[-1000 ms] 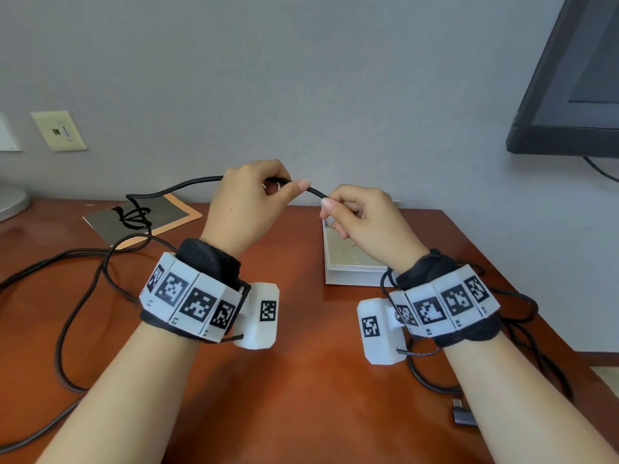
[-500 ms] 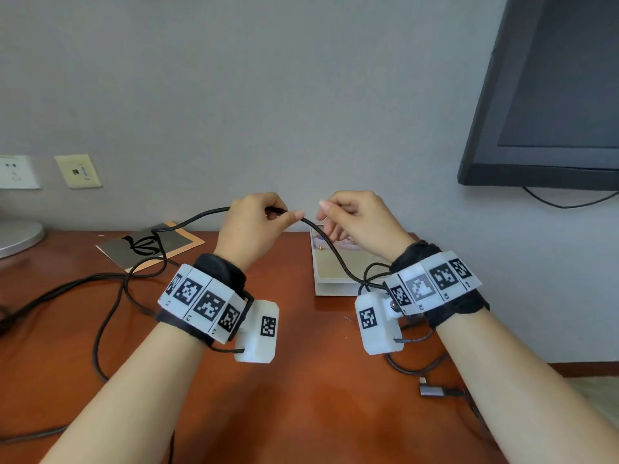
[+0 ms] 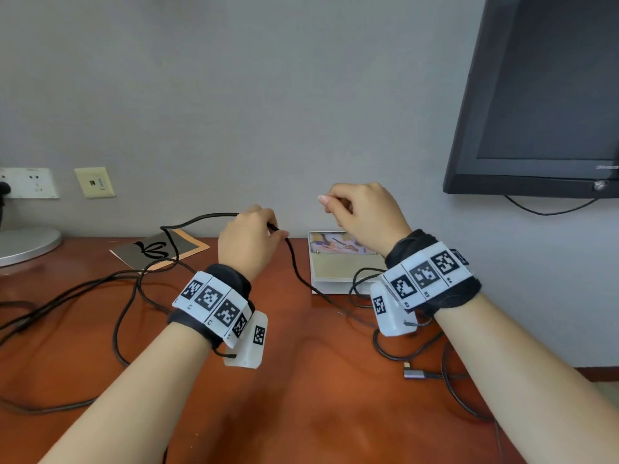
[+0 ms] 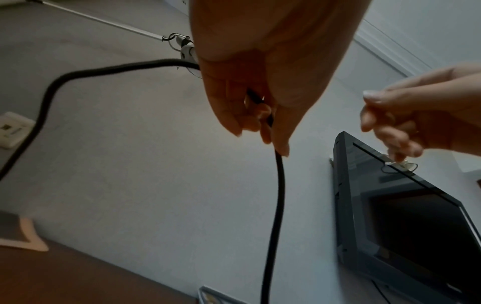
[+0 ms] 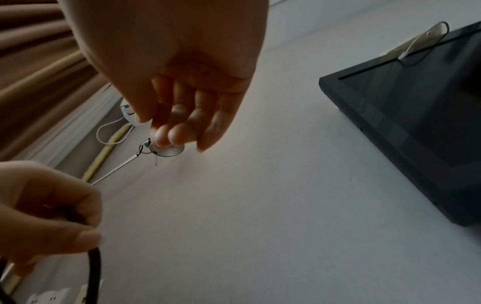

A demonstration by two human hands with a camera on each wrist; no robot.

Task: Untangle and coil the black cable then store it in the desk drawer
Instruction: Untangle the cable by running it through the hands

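Note:
The black cable [image 3: 294, 262] runs in loose loops over the red-brown desk [image 3: 318, 396]. My left hand [image 3: 279, 231] pinches a raised stretch of it above the desk; from there it drops right towards the box and arches left. The left wrist view shows the cable [image 4: 278, 195] hanging from the left hand's fingers [image 4: 263, 127]. My right hand [image 3: 330, 202] is lifted higher, to the right of the cable, fingers loosely curled and holding nothing, as the right wrist view [image 5: 179, 131] confirms. The cable's grey plug [image 3: 413, 374] lies under my right forearm. No drawer is in view.
A white box [image 3: 338, 272] stands against the wall between my hands. A dark leaflet [image 3: 157, 249] lies at back left, near a round lamp base [image 3: 23, 244]. A black monitor [image 3: 542, 95] hangs at upper right. Wall sockets [image 3: 30, 182] sit at left.
My right hand has let go of the cable and risen clear of it. The left hand keeps its grip, and the freed stretch now sags down to the desk.

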